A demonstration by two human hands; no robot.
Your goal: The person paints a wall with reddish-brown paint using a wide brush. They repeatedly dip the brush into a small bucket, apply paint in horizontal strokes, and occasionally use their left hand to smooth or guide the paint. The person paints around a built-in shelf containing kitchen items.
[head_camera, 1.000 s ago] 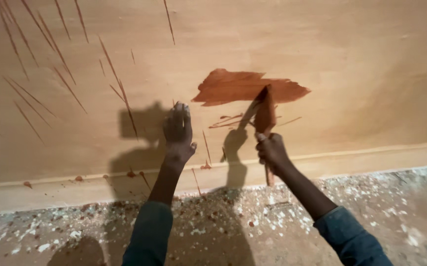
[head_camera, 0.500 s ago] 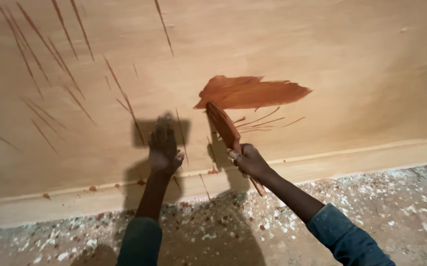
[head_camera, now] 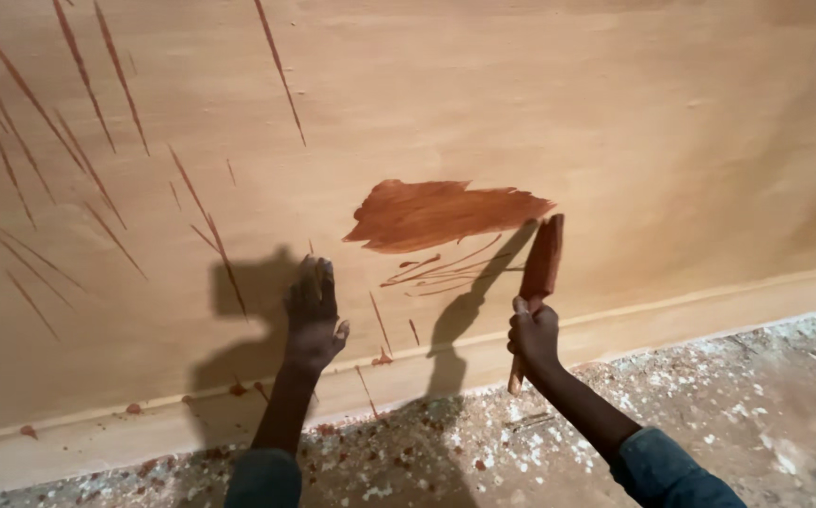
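My right hand grips a paint brush with a stained reddish-brown head, held upright just off the wall, to the right of and slightly below a wet reddish-brown painted patch. Thin brush streaks lie under the patch. My left hand is pressed flat against the tan wall, fingers up, left of the patch. Both forearms wear dark blue sleeves.
Long reddish drip streaks run across the left part of the wall. A pale skirting board runs along the wall's base. The floor below is grey and speckled with white and reddish flecks.
The brush has swung from below the patch's left end to the right, now standing upright beyond the patch's right end. My left hand stays on the wall.
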